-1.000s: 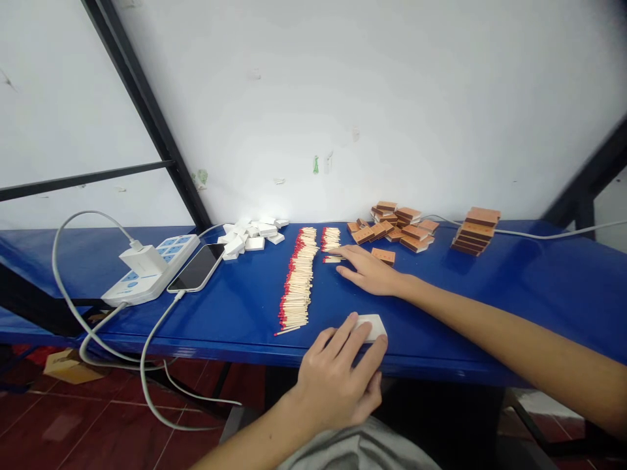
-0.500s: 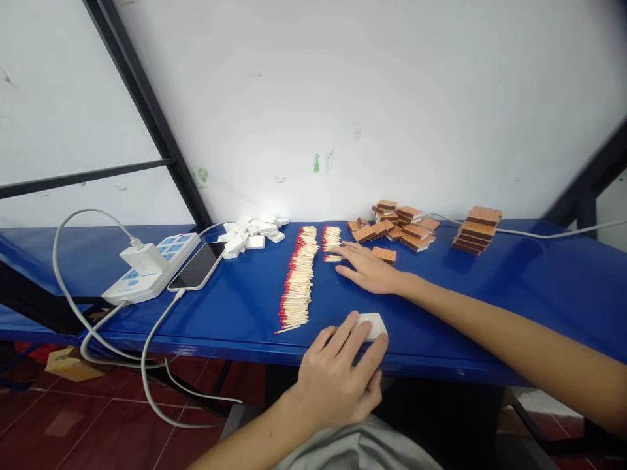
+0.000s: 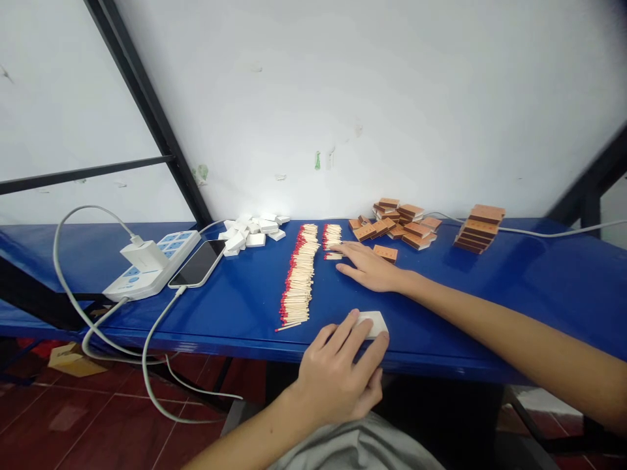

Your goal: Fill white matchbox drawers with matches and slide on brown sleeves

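At the table's front edge my left hand [image 3: 337, 373] grips a small white matchbox tray [image 3: 376, 320], its fingers over the near side and hiding part of it. Farther back, my right hand [image 3: 371, 269] lies low over the blue table [image 3: 235, 294], fingers stretched out and thumb apart. Its fingertips reach the near end of a short row of red-tipped matches [image 3: 332, 235]; whether they touch the matches is hard to see. Left of both hands runs a longer row of matches [image 3: 298, 281]. One brown matchbox [image 3: 385, 253] lies just behind the right hand.
A heap of white trays [image 3: 255, 239] lies back left. Brown matchboxes are piled [image 3: 416, 230] behind the right hand, with a leaning stack [image 3: 479, 228] farther right. At left are a phone [image 3: 198, 264], a power strip [image 3: 171, 251] and looping white cables [image 3: 145, 365].
Both hands keep nearly the same place and pose. The whole view has shifted very slightly.
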Tool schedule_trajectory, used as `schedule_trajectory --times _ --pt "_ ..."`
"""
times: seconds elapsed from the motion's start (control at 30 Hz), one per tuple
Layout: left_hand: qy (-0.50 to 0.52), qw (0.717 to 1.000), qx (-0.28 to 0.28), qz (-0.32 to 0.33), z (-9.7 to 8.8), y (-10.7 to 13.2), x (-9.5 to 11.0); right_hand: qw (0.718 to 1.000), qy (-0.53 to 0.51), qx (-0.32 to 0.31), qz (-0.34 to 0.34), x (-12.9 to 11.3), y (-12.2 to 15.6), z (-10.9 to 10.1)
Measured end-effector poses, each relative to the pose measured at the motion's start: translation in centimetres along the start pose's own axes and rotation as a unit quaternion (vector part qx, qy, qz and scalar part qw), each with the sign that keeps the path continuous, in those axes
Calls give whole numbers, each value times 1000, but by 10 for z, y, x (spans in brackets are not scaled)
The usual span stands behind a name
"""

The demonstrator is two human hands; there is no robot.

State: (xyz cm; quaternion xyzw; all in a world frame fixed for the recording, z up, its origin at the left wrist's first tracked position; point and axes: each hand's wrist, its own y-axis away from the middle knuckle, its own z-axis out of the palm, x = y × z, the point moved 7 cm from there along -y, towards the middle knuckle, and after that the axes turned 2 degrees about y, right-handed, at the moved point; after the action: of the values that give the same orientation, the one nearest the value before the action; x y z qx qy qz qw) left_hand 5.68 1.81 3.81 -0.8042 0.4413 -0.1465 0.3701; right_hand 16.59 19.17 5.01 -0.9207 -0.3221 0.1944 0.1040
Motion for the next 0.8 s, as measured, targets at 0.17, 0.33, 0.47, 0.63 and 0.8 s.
schedule_trajectory --times 0.17,0.33,0.47,0.63,0.8 --pt "5 1000 -2 5 1 0 0 1000 -13 -7 12 -2 -1 -2" --pt "8 1000 -6 3 2 1 -1 1000 -11 -10 6 -1 -2 -1" --pt "9 1000 -6 7 2 1 0 1000 -9 -19 13 0 -2 1" --pt "0 1000 -8 3 1 0 0 1000 -4 -24 10 1 -4 1" --pt "-4 1000 3 7 1 0 1 1000 13 -21 6 4 -10 0"
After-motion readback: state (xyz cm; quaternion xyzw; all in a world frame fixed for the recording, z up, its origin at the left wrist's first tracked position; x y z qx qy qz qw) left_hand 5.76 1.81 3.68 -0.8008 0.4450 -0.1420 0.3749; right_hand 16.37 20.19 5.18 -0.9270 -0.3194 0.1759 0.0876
